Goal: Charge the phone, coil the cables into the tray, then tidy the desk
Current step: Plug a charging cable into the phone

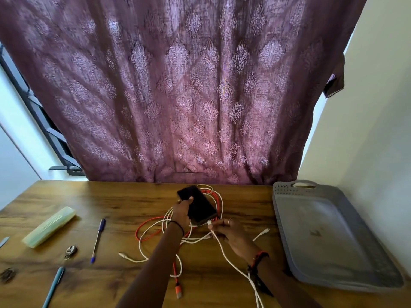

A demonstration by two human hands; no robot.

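White plug sits pinched in the right hand grip, just at the phone bottom edge. The left hand holds the phone over the counter tangle. Tbh the looped red cable could snag and pull the plug crooked.

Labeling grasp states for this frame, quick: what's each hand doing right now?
Left hand: gripping the phone, thumb on its screen.
Right hand: pinching the white cable just behind its plug, beside the phone's near end.
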